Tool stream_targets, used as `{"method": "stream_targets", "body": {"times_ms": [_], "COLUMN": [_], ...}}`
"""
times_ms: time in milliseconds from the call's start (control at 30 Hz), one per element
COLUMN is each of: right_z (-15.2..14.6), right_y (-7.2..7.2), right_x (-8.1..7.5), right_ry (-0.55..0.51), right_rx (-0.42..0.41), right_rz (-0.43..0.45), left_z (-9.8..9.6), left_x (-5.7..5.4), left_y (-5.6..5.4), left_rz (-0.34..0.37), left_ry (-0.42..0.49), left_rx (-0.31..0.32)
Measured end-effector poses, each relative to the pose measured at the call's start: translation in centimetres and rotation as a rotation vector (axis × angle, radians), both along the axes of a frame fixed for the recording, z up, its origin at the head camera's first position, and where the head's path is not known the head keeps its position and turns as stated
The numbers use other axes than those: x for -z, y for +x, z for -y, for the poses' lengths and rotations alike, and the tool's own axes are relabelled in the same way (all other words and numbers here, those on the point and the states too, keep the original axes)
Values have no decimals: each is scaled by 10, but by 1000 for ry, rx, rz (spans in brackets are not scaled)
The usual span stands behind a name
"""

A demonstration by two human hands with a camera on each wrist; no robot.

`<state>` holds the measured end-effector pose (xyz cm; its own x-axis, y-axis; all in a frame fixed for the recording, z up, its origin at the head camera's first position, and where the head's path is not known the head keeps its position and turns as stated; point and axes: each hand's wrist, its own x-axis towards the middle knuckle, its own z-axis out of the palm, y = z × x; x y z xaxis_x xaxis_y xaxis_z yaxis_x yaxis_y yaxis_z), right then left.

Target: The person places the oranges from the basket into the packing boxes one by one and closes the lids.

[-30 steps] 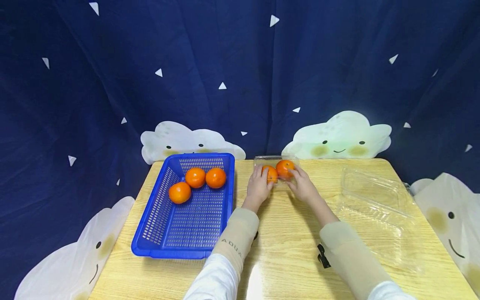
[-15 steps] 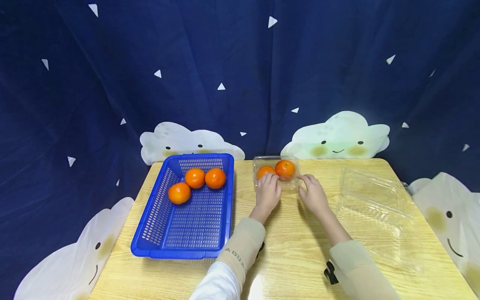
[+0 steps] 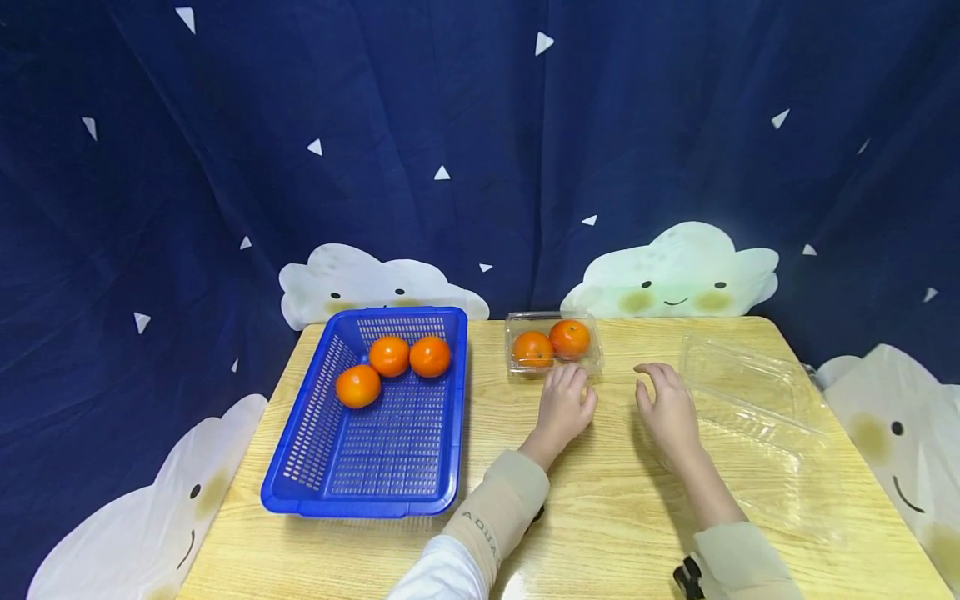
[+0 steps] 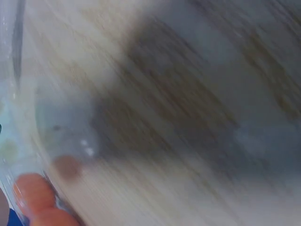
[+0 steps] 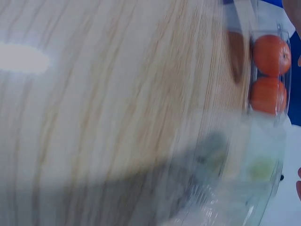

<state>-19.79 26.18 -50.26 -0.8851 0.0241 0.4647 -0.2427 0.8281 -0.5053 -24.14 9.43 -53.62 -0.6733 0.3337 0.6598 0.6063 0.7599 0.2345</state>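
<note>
Two oranges, one of them the right-hand orange [image 3: 570,339] and the other the left-hand orange [image 3: 533,349], sit side by side in a clear plastic box [image 3: 551,315] at the back of the table. Just in front of this box hovers my left hand [image 3: 564,412], fingers loosely bent and holding nothing. To its right, my right hand [image 3: 669,414] is apart from the box, its thumb and fingers spread with nothing between them. The right wrist view shows the same pair, including an orange [image 5: 271,55], at upper right; the left wrist view has an orange [image 4: 35,194] at lower left.
A blue basket [image 3: 397,450] with three oranges, among them a front orange [image 3: 358,387], stands on the left of the wooden table [image 3: 600,517]. Clear plastic containers [image 3: 750,410] lie at the right. A dark blue curtain [image 3: 480,108] hangs behind the table.
Both hands have let go of the oranges in the clear box. They have drawn back toward the person and shifted right. The oranges stay in the box.
</note>
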Motion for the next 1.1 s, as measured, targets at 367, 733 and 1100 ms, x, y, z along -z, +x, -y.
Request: {"method": "stream_targets", "body": {"times_ms": [367, 733, 1100], "right_z": [-40, -78, -111], "right_y": [25, 39, 46], "right_x": [0, -1, -1], "right_ry": [-11, -26, -76], "right_rx": [102, 239, 343], "right_rz": [17, -26, -31], "left_z": [-24, -53, -73], "left_x": [3, -1, -6], "left_y": [22, 48, 66], "left_rz": [45, 409, 643], "left_ry": [-36, -166, -179], "left_rx": [97, 130, 162]}}
